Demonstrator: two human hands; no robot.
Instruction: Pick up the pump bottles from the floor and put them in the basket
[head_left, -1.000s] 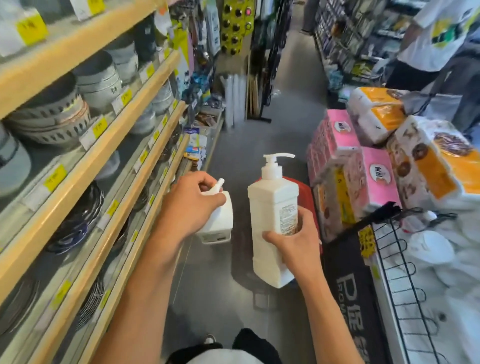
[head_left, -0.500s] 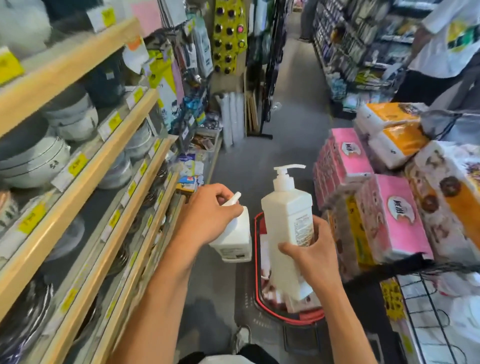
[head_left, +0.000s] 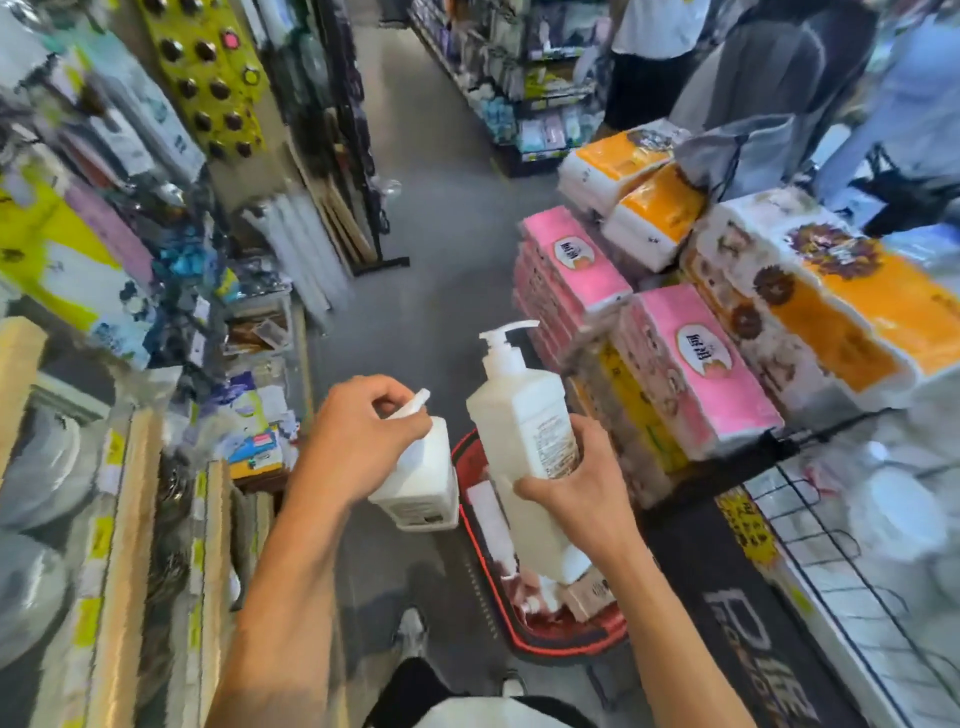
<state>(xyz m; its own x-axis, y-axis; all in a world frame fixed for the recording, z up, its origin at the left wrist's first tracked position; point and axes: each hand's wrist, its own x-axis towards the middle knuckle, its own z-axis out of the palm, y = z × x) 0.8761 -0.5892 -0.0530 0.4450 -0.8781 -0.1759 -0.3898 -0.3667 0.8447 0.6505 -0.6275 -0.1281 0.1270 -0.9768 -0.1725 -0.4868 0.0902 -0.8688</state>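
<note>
Left hand (head_left: 358, 441): grips short bottle (head_left: 421, 488) by its top.
Right hand (head_left: 576, 493): wraps tall bottle (head_left: 519, 431).
Change: basket (head_left: 550, 642) now under tall bottle; lowering likely next.

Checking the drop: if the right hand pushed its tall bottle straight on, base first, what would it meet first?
The right hand would likely drive the tall bottle onto the brown box lying in the red basket; depth is unclear.

Grey floor (head_left: 426, 208), aisle strip. Red-rimmed basket (head_left: 519, 636) sits on it toward the right edge, just beside stacked tissue packs (head_left: 566, 270). Shoe (head_left: 410, 631) left of basket. Black rack foot (head_left: 382, 262) further up the aisle.
</note>
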